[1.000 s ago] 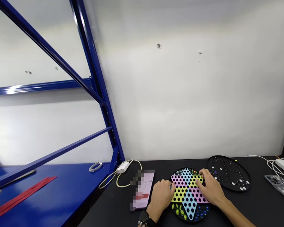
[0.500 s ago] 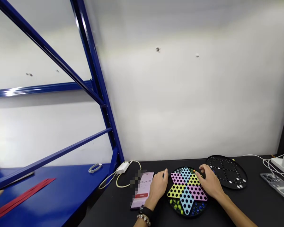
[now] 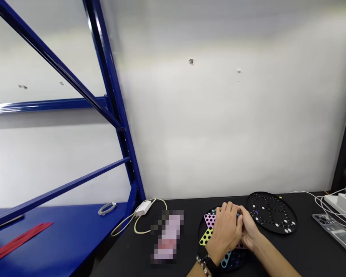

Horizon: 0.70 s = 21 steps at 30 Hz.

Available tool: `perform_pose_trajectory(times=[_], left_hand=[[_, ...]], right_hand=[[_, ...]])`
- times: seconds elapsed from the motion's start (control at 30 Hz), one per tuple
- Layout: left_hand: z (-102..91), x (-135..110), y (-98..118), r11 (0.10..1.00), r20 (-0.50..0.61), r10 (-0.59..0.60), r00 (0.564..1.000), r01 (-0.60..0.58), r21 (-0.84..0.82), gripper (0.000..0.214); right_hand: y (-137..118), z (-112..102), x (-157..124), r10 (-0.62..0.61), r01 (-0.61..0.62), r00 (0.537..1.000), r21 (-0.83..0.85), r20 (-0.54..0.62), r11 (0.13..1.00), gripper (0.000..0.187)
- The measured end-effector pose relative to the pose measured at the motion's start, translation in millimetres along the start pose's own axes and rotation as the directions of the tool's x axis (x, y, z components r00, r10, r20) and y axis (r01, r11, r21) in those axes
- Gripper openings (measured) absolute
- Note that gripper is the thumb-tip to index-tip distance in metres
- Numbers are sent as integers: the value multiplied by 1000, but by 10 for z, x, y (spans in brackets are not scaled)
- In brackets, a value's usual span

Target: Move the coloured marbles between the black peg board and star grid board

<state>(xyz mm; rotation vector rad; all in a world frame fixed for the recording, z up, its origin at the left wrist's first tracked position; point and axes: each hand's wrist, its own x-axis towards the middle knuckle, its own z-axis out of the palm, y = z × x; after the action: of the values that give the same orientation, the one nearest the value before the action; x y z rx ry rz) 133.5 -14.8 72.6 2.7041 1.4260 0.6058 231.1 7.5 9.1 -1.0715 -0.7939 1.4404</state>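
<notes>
The left hand [image 3: 225,232] and right hand [image 3: 249,231] meet over the middle of a round Chinese checkers board [image 3: 201,227], which lies on the black counter [image 3: 118,261] right in front of the person. Both hands are curled inward and narrow, fingertips close together, but whether they hold anything between them is hidden. They cover most of the board, so how far its pieces have been placed cannot be told. A pink star point [image 3: 210,221], a yellow point [image 3: 205,236] and the tip of a blue point [image 3: 225,261] show around them, with dark marbles [image 3: 236,262] lying in the rim tray near the bottom. Just to the right lies a black perforated disc [image 3: 272,212], its holes mostly bare, with white marbles [image 3: 288,230] along its lower edge. A blurred phone [image 3: 168,236] lies to the left.
</notes>
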Motion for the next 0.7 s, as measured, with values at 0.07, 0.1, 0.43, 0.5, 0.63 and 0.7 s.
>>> perform_pose_trajectory(times=[0.07, 0.1, 0.43, 0.5, 0.63, 0.7], left_hand=[[-9, 21, -85, 997, -9, 21, 1000, -22, -76, 27], [-17, 36, -159, 993, -21, 12, 1000, -15, -119, 29], [153, -94, -1010, 981, 234, -175, 956, 189, -41, 55], [164, -105, -1035, 985, 242, -169, 956, 173, 2, 55], [132, -80, -1027, 982, 249, -188, 950, 173, 81, 60], [111, -76, -1013, 974, 252, -220, 942, 200, 103, 63]], right_hand=[[-115, -182, 80, -82, 65, 992, -175, -92, 982, 39], [-182, -289, 113, -135, 91, 981, -284, -142, 955, 40], [-277, -1168, 278, -472, -90, 875, -994, -105, 54, 24], [-250, -1125, 282, -524, -107, 849, -993, -67, -46, 21], [-279, -854, 156, -518, -11, 856, -1000, 2, -21, 33], [-278, -685, 42, -370, 142, 922, -988, 112, 54, 41]])
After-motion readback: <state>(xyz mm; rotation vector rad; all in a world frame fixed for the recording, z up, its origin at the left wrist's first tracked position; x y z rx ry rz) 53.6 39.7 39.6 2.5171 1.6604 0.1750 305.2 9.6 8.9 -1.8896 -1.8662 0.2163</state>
